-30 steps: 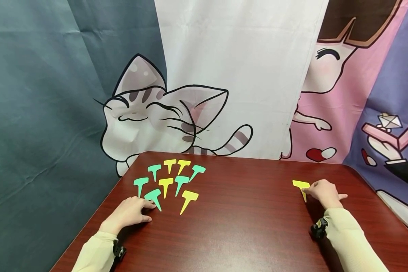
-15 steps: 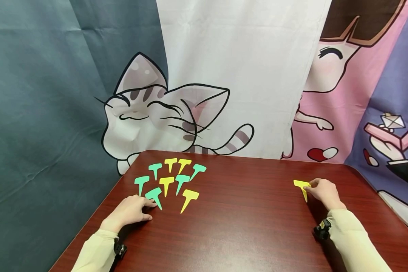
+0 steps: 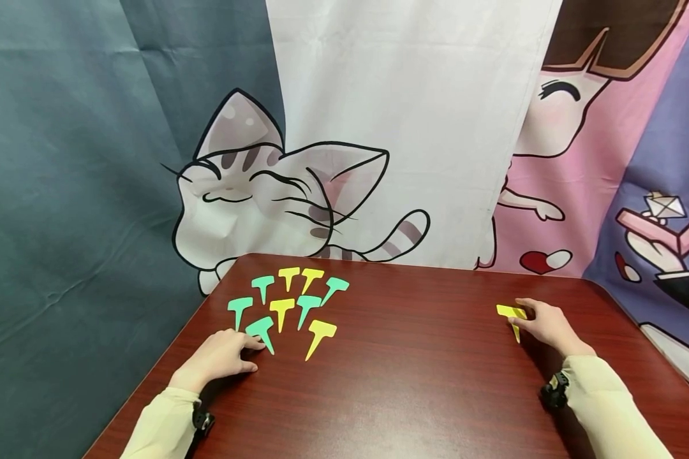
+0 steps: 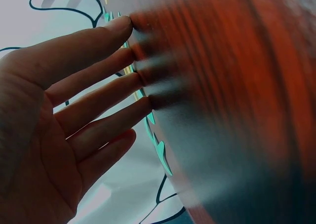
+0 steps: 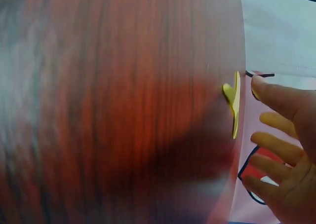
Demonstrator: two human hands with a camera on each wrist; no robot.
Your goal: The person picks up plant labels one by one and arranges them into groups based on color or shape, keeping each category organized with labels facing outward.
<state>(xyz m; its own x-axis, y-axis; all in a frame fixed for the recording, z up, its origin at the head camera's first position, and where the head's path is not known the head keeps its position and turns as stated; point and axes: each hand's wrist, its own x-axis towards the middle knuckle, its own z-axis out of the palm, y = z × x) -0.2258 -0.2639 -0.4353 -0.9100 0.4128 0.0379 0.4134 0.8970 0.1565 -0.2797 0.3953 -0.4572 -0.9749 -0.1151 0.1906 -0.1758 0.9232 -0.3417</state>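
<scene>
yellow tag [image 3: 510, 312] lies on table [image 3: 402, 389], just left of your right hand [image 3: 551, 324], nearer of two; stem points toward you, veering slightly right. right fingers spread, gripping nothing. left hand [image 3: 215, 358] well apart from it, empty, fingers loose beside green tag [image 3: 259, 327]. versus half second ago: right thumb, forefinger part wider; yellow tag stays put.

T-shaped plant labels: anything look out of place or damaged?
One yellow label lies by the right hand, apart from the other nine labels near the left hand, so it looks stray. No damage shows.
</scene>
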